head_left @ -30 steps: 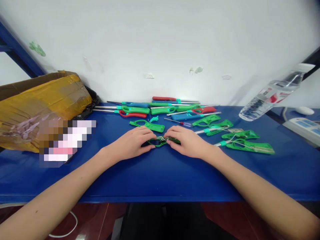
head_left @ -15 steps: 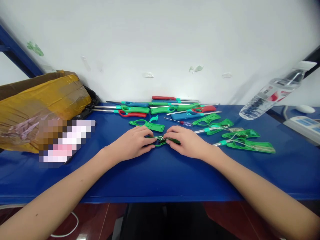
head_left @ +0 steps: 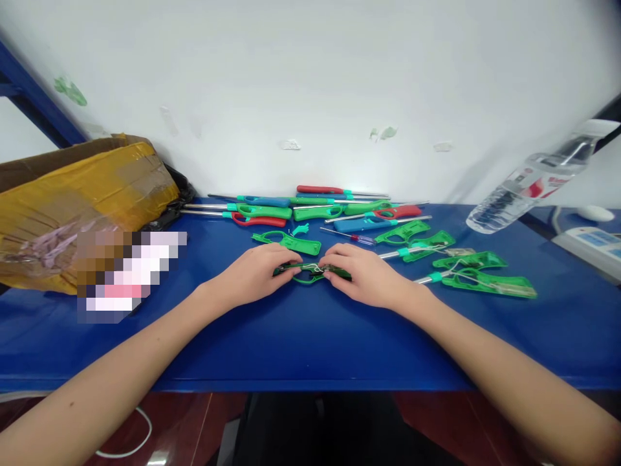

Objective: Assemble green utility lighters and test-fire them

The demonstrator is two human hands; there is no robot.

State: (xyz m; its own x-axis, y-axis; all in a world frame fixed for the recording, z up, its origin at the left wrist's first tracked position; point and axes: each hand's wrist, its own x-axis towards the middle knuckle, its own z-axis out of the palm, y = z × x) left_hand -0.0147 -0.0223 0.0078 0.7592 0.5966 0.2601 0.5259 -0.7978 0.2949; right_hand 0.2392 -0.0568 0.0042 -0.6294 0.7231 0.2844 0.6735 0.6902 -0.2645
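Between my hands, low over the blue table [head_left: 310,343], is an opened green lighter casing [head_left: 308,279] with thin pale wires and dark parts inside. My left hand [head_left: 257,275] pinches its left end between thumb and fingers. Its right end is in the grip of my right hand [head_left: 361,275], whose fingers partly cover it. Just behind lies a loose green half shell [head_left: 303,246], with a small teal piece [head_left: 301,229] beside it. A screwdriver with a clear purple handle [head_left: 363,240] rests behind my right hand.
Red, blue and green lighters [head_left: 317,212] lie along the wall. Opened green lighters [head_left: 504,283] with wires are at the right. A water bottle [head_left: 524,184] stands at the back right, near a white device [head_left: 594,249]. A taped carton [head_left: 92,200] fills the left.
My left thumb and fingers have shifted slightly on the casing, so more of its left end shows. My right hand has barely moved. The view has shifted very slightly.
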